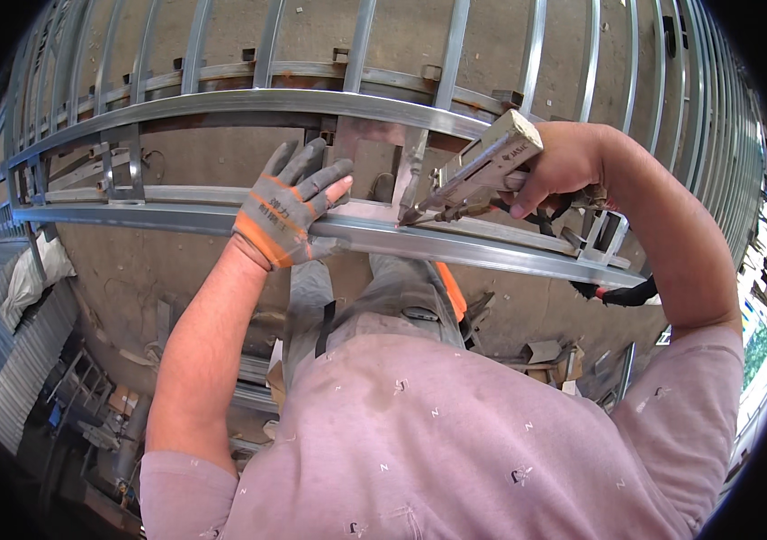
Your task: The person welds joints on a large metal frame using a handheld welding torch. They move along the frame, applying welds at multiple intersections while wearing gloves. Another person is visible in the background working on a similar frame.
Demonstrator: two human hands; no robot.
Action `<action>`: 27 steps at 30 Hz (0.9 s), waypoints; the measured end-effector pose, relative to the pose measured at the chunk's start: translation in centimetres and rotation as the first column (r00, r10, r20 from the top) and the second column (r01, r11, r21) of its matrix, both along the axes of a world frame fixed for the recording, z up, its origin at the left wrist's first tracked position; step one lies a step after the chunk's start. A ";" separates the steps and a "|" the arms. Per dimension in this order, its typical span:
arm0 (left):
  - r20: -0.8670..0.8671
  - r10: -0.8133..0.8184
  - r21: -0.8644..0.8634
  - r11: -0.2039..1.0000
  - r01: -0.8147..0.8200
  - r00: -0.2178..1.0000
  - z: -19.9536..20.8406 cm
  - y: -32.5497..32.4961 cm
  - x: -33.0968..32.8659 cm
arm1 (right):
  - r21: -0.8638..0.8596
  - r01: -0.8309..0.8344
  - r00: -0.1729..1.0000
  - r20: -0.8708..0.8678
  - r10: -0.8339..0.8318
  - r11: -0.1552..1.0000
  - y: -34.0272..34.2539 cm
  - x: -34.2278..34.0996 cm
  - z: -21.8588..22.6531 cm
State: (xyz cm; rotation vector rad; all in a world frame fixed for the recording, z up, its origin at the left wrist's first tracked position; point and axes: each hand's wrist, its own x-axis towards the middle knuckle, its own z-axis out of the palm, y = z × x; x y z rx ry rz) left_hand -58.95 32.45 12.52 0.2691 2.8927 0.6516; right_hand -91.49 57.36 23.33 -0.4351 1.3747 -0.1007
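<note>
My right hand (pixel 563 162) is bare and wrapped round a hand-held welding gun (pixel 484 166), a boxy pale metal tool with a narrow nozzle. The gun tilts down to the left, its tip at the joint where a short upright crosses the near rail (pixel 482 247) of a metal frame. Left of that tip, my left hand (pixel 289 202) wears a grey glove with orange trim; one fingertip shows bare through it. Its fingers are stretched out over the frame and hold nothing. The palm lies at the near rail's top edge. My right hand partly hides the gun's handle.
Long shiny bars (pixel 361 45) run away from me beyond the frame's far rail (pixel 248 101). A black cable (pixel 631 293) hangs under the near rail at the right. Corrugated sheets (pixel 32 369) stand at left, with scrap metal and cardboard on the floor by my legs.
</note>
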 end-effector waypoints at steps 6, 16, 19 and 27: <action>0.002 0.021 0.025 0.999 -0.021 1.000 -0.3 0.0 0.4 | -0.012 0.025 1.000 0.011 -0.025 1.000 -0.1 0.0 -0.5; 0.025 0.009 -0.005 1.000 -0.008 1.000 -0.2 0.0 0.1 | 0.038 -0.054 0.997 -0.060 0.056 0.998 -0.5 0.8 -0.6; 0.033 0.011 -0.002 1.000 -0.011 0.999 0.0 0.0 0.0 | 0.034 -0.067 0.995 -0.071 0.069 0.997 -0.6 0.8 -0.5; -0.013 0.017 0.018 1.000 -0.017 1.000 -0.3 0.1 0.1 | 0.036 -0.105 0.988 -0.114 0.109 0.994 -0.9 1.3 0.9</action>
